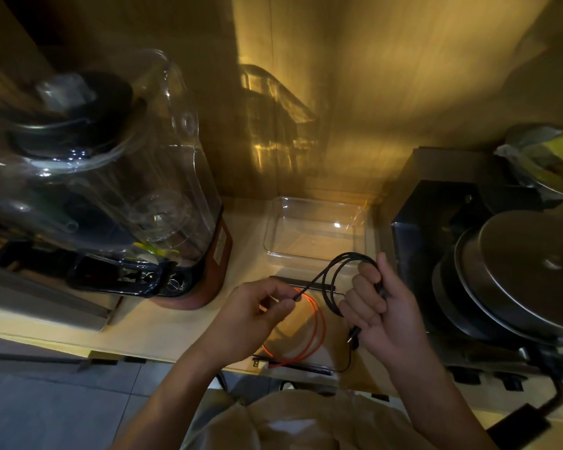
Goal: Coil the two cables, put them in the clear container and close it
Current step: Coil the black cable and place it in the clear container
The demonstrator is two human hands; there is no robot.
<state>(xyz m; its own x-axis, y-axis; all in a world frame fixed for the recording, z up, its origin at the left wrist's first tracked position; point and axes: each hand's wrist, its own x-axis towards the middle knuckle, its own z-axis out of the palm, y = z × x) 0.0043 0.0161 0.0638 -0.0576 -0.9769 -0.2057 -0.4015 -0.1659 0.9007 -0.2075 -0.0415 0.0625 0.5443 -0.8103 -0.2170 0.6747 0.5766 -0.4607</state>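
Loops of black cable (pixel 330 280) sit gripped in my right hand (pixel 376 311) just in front of the clear container (pixel 316 227), its free end running leftward to my left hand's pinching fingers (pixel 285 302).

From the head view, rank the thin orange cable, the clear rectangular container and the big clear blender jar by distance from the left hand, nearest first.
1. Orange cable, just right of the left hand.
2. Clear container, behind, to the right.
3. Blender jar, far left.

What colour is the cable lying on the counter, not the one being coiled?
Orange cable, looped on the lid; head view.
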